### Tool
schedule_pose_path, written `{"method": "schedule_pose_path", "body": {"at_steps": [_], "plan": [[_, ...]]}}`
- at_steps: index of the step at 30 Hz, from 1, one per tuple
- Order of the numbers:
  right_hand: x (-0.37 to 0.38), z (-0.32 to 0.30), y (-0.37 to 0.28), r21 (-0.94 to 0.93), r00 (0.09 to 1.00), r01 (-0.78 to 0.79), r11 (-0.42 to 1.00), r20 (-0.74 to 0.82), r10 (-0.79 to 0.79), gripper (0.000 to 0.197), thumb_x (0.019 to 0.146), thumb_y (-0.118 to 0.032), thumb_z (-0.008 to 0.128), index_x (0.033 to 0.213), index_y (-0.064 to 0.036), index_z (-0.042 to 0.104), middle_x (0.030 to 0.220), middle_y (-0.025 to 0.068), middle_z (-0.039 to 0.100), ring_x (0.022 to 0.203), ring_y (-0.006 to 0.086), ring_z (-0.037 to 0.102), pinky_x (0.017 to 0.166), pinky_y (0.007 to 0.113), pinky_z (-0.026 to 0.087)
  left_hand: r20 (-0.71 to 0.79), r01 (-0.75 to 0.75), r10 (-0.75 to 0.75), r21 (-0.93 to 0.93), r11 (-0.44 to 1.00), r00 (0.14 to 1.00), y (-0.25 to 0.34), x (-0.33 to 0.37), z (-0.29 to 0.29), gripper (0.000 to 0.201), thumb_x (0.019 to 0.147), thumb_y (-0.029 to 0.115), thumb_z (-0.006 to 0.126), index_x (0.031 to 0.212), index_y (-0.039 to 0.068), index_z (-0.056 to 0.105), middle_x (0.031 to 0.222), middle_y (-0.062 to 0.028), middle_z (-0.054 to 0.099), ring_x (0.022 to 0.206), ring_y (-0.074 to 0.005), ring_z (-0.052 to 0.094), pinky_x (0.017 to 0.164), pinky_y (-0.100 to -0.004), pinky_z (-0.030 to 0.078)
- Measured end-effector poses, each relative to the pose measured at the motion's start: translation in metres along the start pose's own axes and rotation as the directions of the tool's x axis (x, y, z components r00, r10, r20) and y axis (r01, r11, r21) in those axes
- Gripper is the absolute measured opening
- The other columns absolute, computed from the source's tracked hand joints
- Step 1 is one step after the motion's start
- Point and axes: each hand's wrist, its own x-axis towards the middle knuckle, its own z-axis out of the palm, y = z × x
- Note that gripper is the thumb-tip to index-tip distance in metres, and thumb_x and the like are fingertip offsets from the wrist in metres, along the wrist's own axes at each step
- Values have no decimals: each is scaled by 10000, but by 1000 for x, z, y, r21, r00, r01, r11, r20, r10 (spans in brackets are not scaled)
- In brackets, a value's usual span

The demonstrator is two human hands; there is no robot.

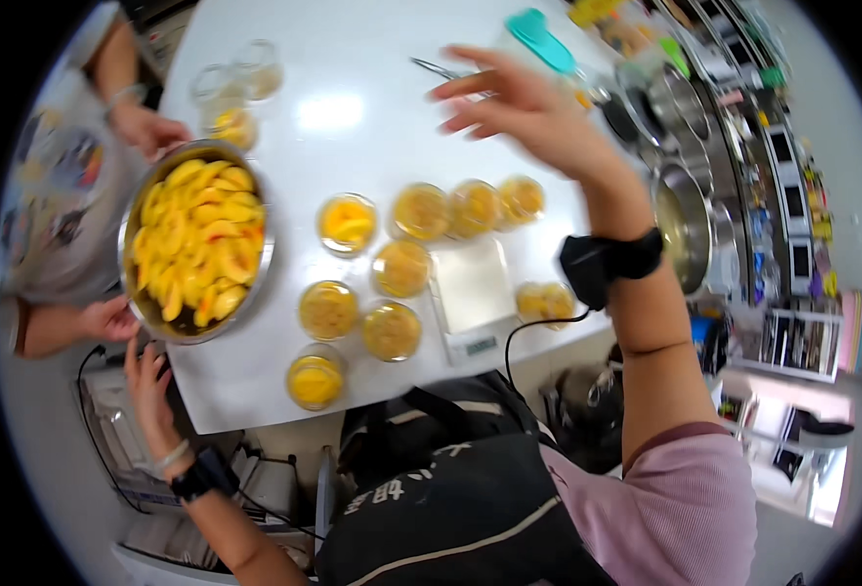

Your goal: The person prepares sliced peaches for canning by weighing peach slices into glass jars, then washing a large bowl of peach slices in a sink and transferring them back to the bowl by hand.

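My right hand [519, 109] is raised over the far part of the white table, fingers spread with nothing in them. Partly behind its fingertips lies a metal tool like tongs [433, 66]. My left hand [150, 391] is at the table's left edge, fingers stretched toward a steel bowl [269, 234] of sliced yellow peaches [201, 239]; whether they touch its rim I cannot tell. A co-worker's hands [152, 132] hold that bowl at its left side. Several glass jars with yellow fruit [401, 269] stand mid-table, one jar [348, 223] showing larger slices.
A kitchen scale [472, 293] sits among the jars, with more filled glass [545, 303] to its right. Glass jars [258, 70] stand at the far left. A teal object [540, 39] lies at the far right, near metal bowls [680, 230] along the right side.
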Motion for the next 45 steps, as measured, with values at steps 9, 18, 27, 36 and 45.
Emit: {"method": "schedule_pose_path", "body": {"at_steps": [9, 18, 27, 36, 45], "plan": [[-344, -84, 225, -375, 621, -773, 512, -616, 485, 486, 771, -300, 668, 1183, -73, 545, 1026, 173, 627, 917, 324, 603, 803, 395, 474, 82, -223, 224, -24, 975, 971, 92, -179, 121, 373, 930, 179, 512, 1275, 43, 473, 1148, -79, 557, 1017, -160, 545, 868, -251, 413], [-437, -34, 293, -269, 477, -743, 613, -855, 203, 326, 877, -300, 561, 1056, -30, 597, 1041, 131, 601, 926, 295, 548, 793, 366, 443, 909, -251, 74, 34, 967, 410, 118, -342, 397, 330, 898, 88, 540, 1224, 41, 514, 1107, -72, 586, 1024, -141, 550, 854, -256, 449], [-400, -82, 150, 908, 672, 185, 375, -396, 625, 548, 976, -464, 271, 1210, -16, 484, 1152, 97, 553, 1061, 179, 533, 947, 297, 393, 991, 331, -125, 100, 938, 56, 62, -450, 587, 647, 867, 405, 596, 1351, 84, 312, 1230, -115, 476, 1106, -187, 501, 906, -321, 441], [-380, -77, 187, 785, 693, 296, 545, -569, 443, 435, 990, -353, 312, 1208, -17, 482, 1197, 105, 524, 1111, 222, 496, 982, 359, 375, 829, 323, 9, -228, 918, 560, 50, -474, 618, 301, 850, 236, 651, 1010, -13, 593, 864, -51, 630, 737, -91, 581, 645, -220, 490], [-414, -164, 148, -396, 706, -170, 903, -688, -169, 547, 855, -191, 580, 1340, -42, 376, 1354, 139, 419, 1233, 275, 416, 1027, 376, 331, 919, 455, 178, -334, 826, 351, 103, -463, 591, 371, 914, 321, 519, 1091, -3, 555, 916, -95, 630, 679, -150, 618, 576, -296, 537]]}}
